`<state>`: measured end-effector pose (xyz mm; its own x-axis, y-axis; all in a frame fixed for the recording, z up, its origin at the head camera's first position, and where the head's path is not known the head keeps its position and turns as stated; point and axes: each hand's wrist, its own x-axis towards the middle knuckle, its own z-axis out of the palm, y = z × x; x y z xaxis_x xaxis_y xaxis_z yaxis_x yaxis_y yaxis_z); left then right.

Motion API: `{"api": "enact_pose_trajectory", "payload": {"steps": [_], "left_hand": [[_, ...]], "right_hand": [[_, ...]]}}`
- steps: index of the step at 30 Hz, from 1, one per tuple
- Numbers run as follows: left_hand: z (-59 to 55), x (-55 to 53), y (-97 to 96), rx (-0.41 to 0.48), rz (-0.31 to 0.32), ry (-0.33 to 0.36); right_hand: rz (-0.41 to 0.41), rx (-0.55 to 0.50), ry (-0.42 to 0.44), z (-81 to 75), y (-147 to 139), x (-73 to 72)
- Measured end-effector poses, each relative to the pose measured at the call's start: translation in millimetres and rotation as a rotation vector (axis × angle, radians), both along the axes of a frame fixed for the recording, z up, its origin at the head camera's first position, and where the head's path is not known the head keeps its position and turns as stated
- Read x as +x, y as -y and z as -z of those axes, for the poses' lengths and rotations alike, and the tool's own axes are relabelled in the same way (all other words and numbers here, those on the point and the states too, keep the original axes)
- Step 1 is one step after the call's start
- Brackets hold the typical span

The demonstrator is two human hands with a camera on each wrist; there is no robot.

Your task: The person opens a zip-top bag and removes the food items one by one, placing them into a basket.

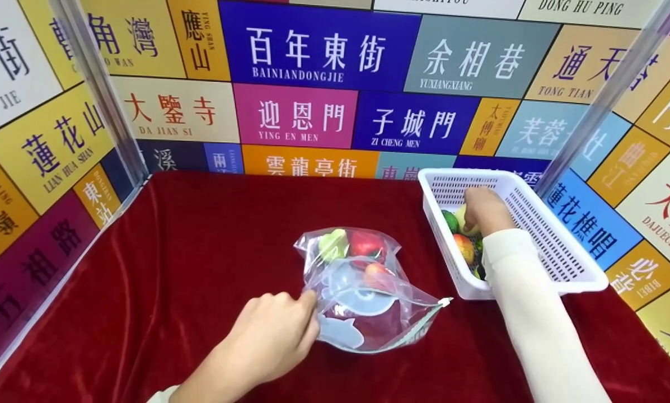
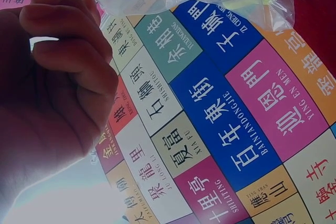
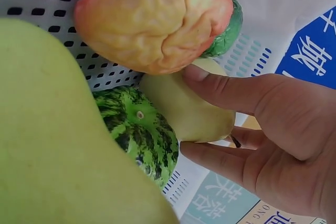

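Note:
My left hand (image 1: 270, 330) grips the edge of a clear zip bag (image 1: 362, 336) with curled fingers, which also show in the left wrist view. Inside the bag lie a pale green fruit or vegetable (image 1: 333, 245), a shiny red one (image 1: 366, 244) and an orange-red fruit (image 1: 376, 274). Reaching into the white basket (image 1: 598, 280), my right hand (image 1: 487, 210) holds a pale yellow pear (image 3: 184, 111) between thumb and fingers. Around that pear are a wrinkled peach-like fruit (image 3: 157, 19), a striped small watermelon (image 3: 142, 129) and a green item (image 3: 227, 30).
A large yellow-green fruit (image 3: 52, 129) fills the near left of the right wrist view. Dark red cloth (image 1: 217, 235) covers the table. Sign-patterned panels (image 1: 318, 45) and clear posts (image 1: 603, 95) stand around it. A white slider (image 1: 444, 302) sits at the bag's corner.

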<state>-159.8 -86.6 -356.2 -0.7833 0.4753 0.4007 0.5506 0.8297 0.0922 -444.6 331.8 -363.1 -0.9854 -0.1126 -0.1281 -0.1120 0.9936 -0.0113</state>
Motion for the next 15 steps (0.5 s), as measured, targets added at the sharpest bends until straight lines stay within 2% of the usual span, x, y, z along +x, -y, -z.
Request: {"api": "enact_pose_trajectory", "payload": {"steps": [7,11,15], "left_hand": [[-1.0,0.4,0.3,0.003,0.002,0.012],[-1.2,0.4,0.0,0.006,0.003,0.007],[-0.8,0.9,-0.3,0.010,0.002,0.005]], "right_hand": [[0.022,-0.014,0.040,-12.4,-1,1.4],[0.022,-0.020,0.032,-28.6,0,3.9],[-0.001,-0.023,-0.032,-51.3,8,10.0]]}}
